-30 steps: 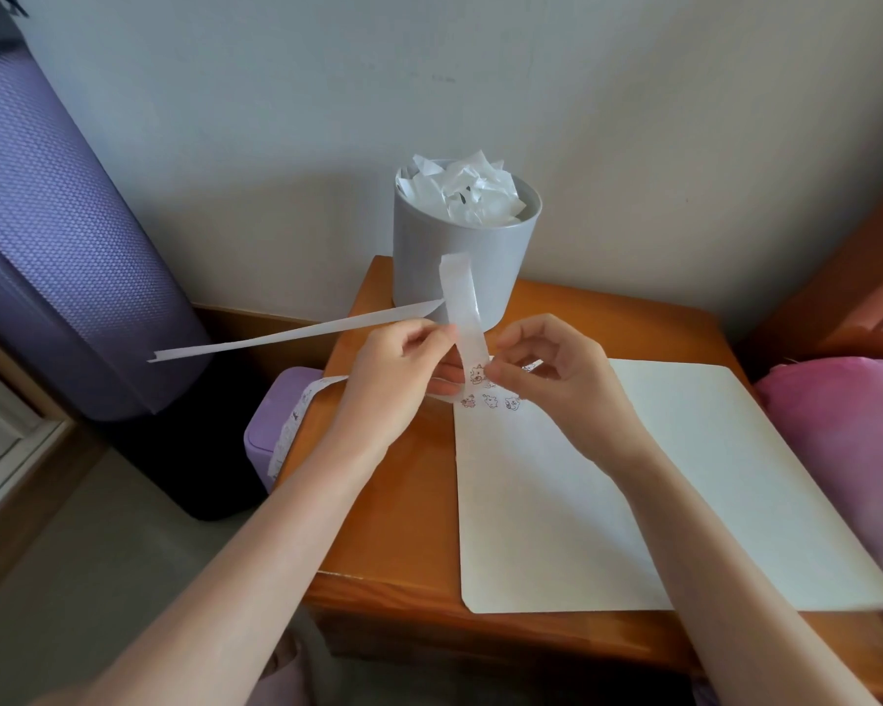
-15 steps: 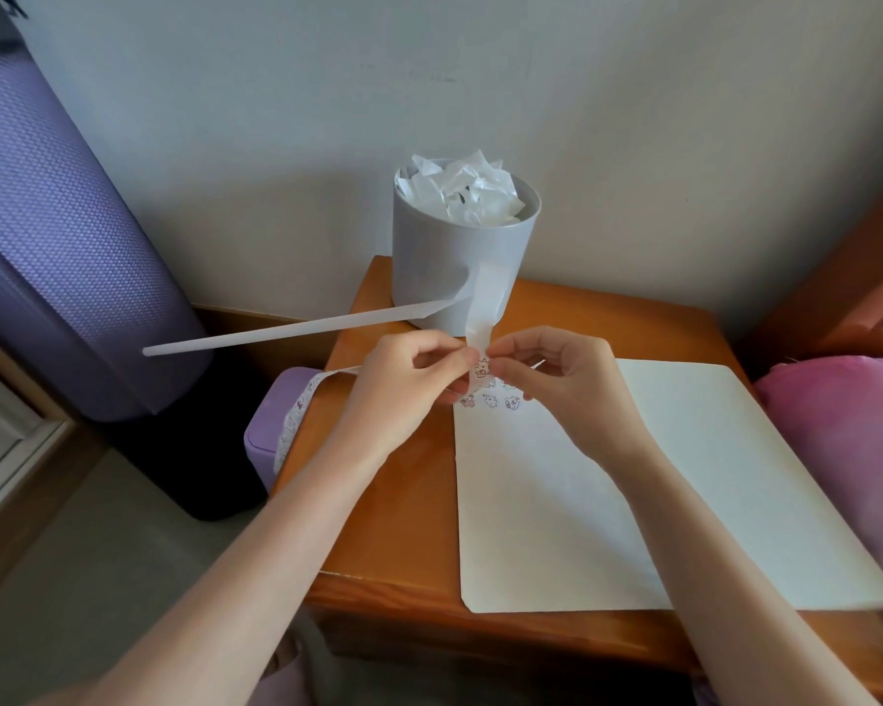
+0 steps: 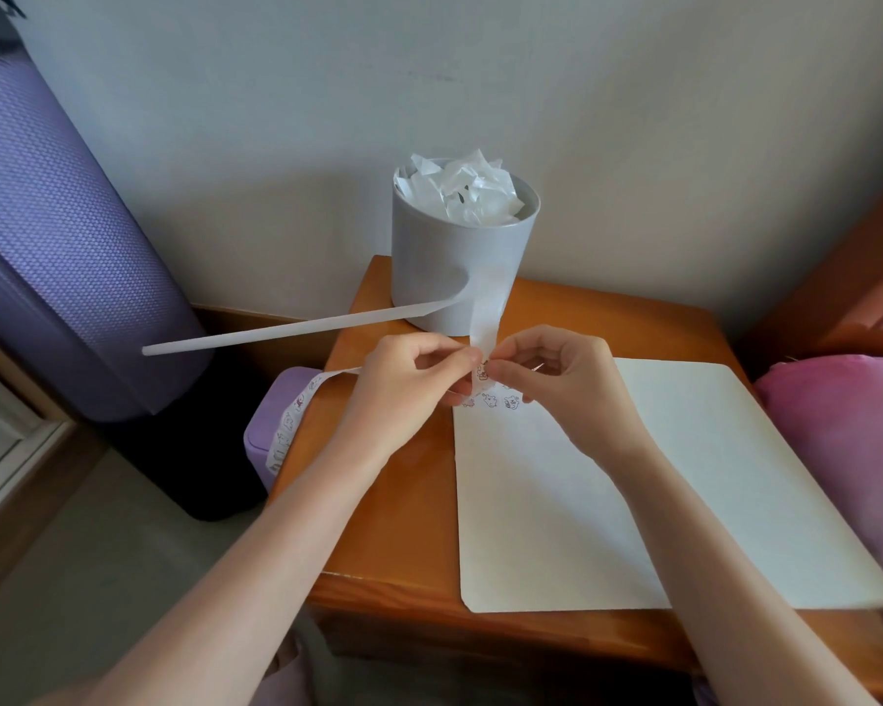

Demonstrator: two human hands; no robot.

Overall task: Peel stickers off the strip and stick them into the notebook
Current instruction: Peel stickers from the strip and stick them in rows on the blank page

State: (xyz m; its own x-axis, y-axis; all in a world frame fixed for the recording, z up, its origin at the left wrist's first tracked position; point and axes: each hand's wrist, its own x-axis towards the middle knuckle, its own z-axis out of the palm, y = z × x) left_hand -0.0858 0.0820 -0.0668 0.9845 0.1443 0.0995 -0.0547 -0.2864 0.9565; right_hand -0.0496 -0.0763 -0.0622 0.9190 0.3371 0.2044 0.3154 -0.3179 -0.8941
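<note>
An open white notebook (image 3: pixel 684 481) lies on the wooden table (image 3: pixel 393 527). Three small cartoon stickers (image 3: pixel 490 401) sit in a row at the page's top left corner. My left hand (image 3: pixel 409 389) pinches the white sticker strip (image 3: pixel 485 318), whose used end curls up and sticks out to the left. My right hand (image 3: pixel 556 379) pinches a sticker (image 3: pixel 482 372) on the strip, just above the row. The strip's printed part (image 3: pixel 297 420) trails down to the left behind my left hand.
A grey cup (image 3: pixel 460 267) full of crumpled white backing paper stands at the table's back edge. A lilac box (image 3: pixel 266 445) sits left of the table. A rolled purple mat (image 3: pixel 57 236) stands at far left, pink fabric (image 3: pixel 847 440) at right.
Both hands have drawn closer together over the page corner. The strip's upright loop has bent lower and its free end has dropped a little.
</note>
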